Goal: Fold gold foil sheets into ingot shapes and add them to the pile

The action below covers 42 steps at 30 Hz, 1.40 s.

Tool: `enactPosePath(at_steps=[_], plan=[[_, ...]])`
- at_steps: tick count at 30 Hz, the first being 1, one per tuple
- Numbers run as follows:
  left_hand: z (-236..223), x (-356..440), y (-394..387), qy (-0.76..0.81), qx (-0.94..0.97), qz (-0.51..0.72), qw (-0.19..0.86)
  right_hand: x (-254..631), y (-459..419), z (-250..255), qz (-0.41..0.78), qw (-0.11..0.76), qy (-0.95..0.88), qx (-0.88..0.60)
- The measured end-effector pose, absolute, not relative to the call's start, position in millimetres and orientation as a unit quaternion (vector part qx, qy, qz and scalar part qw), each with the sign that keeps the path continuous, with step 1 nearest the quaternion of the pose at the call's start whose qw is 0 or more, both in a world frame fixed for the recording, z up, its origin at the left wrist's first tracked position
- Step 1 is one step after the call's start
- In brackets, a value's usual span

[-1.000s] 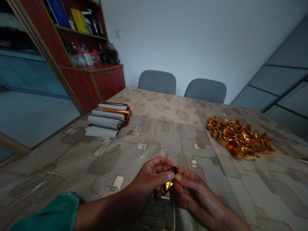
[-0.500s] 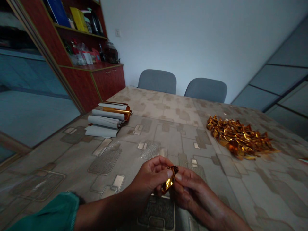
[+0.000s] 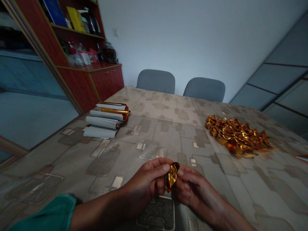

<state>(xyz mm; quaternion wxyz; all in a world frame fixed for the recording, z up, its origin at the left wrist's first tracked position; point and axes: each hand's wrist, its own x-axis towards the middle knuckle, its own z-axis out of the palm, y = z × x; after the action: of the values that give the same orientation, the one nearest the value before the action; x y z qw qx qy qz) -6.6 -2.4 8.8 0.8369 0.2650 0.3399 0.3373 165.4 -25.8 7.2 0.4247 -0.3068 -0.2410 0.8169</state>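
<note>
- You are pinching a gold foil wrapper (image 3: 171,176) between left hand (image 3: 146,179) and right hand (image 3: 192,189), both clamped on it
- Crumpled gold foil pile (image 3: 237,138) is lying rightward on the counter (image 3: 168,138)
- Foil rolls (image 3: 106,120) are lying leftward, well apart

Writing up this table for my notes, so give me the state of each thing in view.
Left hand: closed, pinching the foil piece.
Right hand: curled, fingers against the foil piece.
Foil piece: gold, crumpled, held up off the table.
Foil pile: loose, crinkled gold heap.
Rolled sheets: stacked, rolled up, one showing gold.
Cabinet doors: shut.
</note>
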Motion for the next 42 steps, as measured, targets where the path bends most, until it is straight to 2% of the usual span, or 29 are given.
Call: enactPosePath(at_steps=[10,17,32,37,42], plan=[[0,-3,-1,0.260,0.264,0.362,0.855,168,-26,10,0.703,0.479,-0.346,-0.396],[3,-6,-2,0.280,0.270,0.348,0.853,169,-24,12,0.758,0.448,-0.270,-0.388],[-9,1,0,0.366,0.365,0.391,0.762,162,-26,3,0.778,0.445,-0.254,-0.364],[-6,1,0,0.368,0.356,0.371,0.775,161,-26,3,0.761,0.459,-0.282,-0.362],[2,2,0,0.345,0.351,0.371,0.787,160,-27,2,0.686,0.498,-0.381,-0.368]])
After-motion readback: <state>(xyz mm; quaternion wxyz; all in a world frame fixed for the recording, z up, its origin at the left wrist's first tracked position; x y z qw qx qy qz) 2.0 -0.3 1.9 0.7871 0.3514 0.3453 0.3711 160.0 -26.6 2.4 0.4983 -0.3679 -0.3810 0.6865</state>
